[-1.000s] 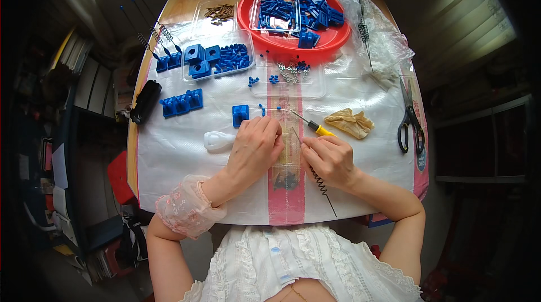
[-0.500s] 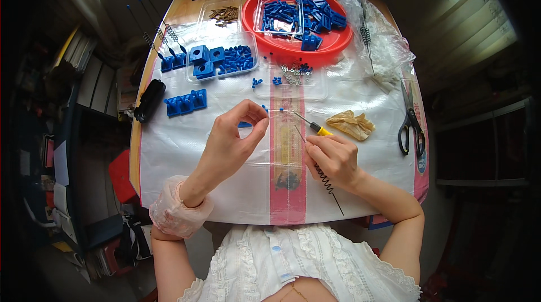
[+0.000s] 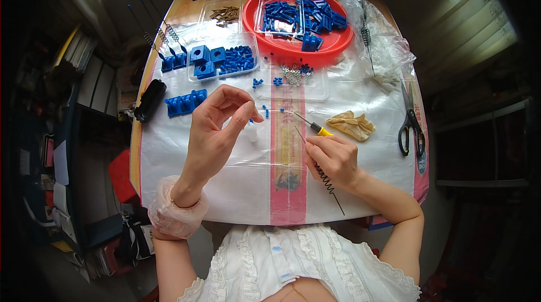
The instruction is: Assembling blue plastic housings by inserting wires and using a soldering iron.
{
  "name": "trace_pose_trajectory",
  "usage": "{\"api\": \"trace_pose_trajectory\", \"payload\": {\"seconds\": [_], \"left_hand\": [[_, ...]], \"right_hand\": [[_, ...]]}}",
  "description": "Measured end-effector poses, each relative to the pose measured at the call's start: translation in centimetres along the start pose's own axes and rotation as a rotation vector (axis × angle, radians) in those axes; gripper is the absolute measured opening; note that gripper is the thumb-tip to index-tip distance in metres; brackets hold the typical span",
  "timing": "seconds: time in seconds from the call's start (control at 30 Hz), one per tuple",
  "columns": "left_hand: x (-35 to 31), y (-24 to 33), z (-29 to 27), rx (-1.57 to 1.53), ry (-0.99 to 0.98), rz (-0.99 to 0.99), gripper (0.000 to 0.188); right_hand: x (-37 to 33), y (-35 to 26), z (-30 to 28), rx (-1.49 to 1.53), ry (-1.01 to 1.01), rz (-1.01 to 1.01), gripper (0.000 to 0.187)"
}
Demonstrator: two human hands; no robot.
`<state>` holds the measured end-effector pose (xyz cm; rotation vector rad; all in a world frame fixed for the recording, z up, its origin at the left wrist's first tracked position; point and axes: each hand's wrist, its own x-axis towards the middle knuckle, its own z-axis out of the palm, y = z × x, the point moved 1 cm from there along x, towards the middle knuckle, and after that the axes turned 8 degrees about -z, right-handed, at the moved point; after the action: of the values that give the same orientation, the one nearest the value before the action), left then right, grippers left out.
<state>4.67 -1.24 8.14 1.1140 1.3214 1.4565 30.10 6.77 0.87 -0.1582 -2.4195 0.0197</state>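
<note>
My right hand [image 3: 336, 155] pinches a black coiled wire spring [image 3: 325, 179]; its thin straight end points up and left past the fingers, and the other end trails toward the table's front edge. Just beyond the knuckles is a small tool with a thin metal shaft and a yellow and black handle [image 3: 320, 129], partly hidden by the hand. My left hand [image 3: 214, 127] is raised with curled fingers, thumb and forefinger tips together; whether something tiny is between them cannot be made out. Near those fingertips are small blue pieces [image 3: 266, 115] and a small whitish object [image 3: 252, 133].
Farther back stand a clear box [image 3: 253, 71] of blue parts and a red basin [image 3: 342, 48] with more. White rings [image 3: 293, 73] lie in a clear tray. Blue blocks [image 3: 186, 103] sit at left; a crumpled tan cloth [image 3: 352, 125] and black scissors [image 3: 414, 130] at right.
My left hand has moved left and slightly away from me, uncovering small blue pieces and the whitish object. My right hand and the spring have stayed almost still.
</note>
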Motion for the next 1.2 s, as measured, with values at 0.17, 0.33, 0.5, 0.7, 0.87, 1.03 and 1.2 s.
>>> {"api": "trace_pose_trajectory", "payload": {"seconds": [0.17,0.33,0.5,0.7,0.87,1.03,1.2], "left_hand": [[0.1,-0.5,0.3,-0.005,-0.018,-0.01,0.009],[0.4,-1.9,1.1,-0.001,-0.003,0.087,0.017],[0.6,-2.4,2.5,0.085,-0.026,0.153,0.027],[0.7,-3.0,3.1,0.325,-0.055,0.219,0.04],[0.8,-3.1,3.2,0.346,0.008,0.281,0.052],[0.4,-2.2,2.8,0.366,0.02,0.37,0.067],[-0.3,-1.1,1.7,0.338,0.225,0.659,0.067]], "right_hand": [[0.0,0.1,-0.1,-0.002,0.004,-0.001,0.024],[0.3,0.2,-0.4,-0.004,0.013,0.003,0.026],[0.6,0.2,-0.7,0.011,0.041,0.039,0.023],[1.0,0.3,-1.2,0.145,0.046,0.205,0.013],[1.1,0.6,-1.6,0.427,0.092,0.535,0.008],[0.9,1.9,-2.1,0.675,0.157,0.741,0.006],[1.4,3.9,-4.2,0.978,0.201,0.983,0.01]]}}
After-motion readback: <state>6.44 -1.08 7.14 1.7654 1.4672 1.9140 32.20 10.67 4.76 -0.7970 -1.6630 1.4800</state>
